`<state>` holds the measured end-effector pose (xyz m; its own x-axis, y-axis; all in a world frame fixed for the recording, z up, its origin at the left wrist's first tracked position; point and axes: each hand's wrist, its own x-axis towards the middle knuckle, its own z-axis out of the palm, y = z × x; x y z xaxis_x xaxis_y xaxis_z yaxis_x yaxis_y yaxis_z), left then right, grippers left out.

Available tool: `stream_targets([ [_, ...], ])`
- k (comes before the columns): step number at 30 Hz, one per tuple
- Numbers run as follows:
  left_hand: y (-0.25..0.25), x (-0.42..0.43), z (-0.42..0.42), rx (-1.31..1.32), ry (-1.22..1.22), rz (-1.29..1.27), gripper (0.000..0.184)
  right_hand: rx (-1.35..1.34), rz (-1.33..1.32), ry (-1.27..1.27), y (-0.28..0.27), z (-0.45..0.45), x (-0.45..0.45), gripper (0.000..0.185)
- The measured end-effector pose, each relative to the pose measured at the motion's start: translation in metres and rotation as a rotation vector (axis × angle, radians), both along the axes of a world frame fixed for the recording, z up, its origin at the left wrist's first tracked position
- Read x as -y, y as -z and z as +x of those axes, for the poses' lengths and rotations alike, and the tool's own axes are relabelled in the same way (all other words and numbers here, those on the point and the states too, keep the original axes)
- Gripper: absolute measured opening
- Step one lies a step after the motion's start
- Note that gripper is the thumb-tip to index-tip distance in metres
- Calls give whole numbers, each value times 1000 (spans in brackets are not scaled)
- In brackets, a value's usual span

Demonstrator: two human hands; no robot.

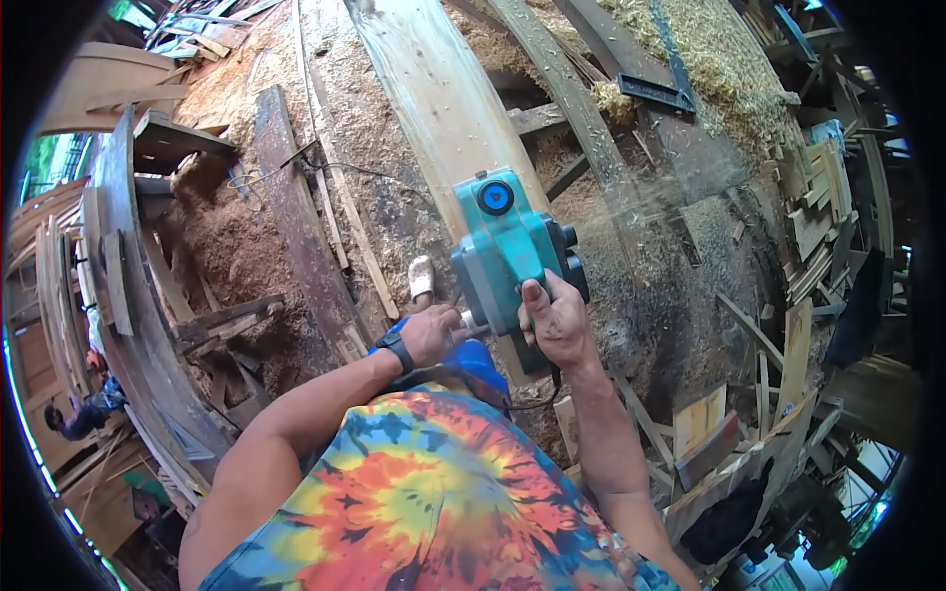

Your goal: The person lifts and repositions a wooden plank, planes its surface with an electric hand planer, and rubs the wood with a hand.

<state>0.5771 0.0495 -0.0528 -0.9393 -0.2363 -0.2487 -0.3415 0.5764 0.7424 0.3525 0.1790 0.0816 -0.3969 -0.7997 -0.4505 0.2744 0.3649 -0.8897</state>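
Note:
A teal electric planer (513, 241) with a round blue-and-black cap sits on a long pale wooden plank (434, 94). My right hand (558, 320) is wrapped round its rear handle, with the thumb on top. My left hand (434, 333), a dark watch (398, 350) on its wrist, is closed at the planer's lower left side. Its fingertips meet a small pale part there, and what they grip is mostly hidden. A dark cord (527, 404) hangs below the right hand. Shavings fly off to the planer's right.
Wood shavings (734, 89) and sawdust cover the ground. Dark beams (296, 217) lie left of the plank, and scrap boards (705, 433) are piled at right. A light shoe (422, 278) shows beside the plank. Another person (87, 409) is at far left.

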Motion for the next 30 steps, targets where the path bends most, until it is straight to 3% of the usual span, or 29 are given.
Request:
stream_targets([
  [5, -5, 4, -19, 53, -177, 61, 37, -39, 12, -15, 1, -8, 39, 64],
  [11, -20, 19, -33, 38, -190, 65, 42, -57, -1, -11, -5, -19, 87, 67],
  [30, -38, 117, -86, 25, -471, 135, 38, -31, -59, 2, -2, -75, 248, 66],
])
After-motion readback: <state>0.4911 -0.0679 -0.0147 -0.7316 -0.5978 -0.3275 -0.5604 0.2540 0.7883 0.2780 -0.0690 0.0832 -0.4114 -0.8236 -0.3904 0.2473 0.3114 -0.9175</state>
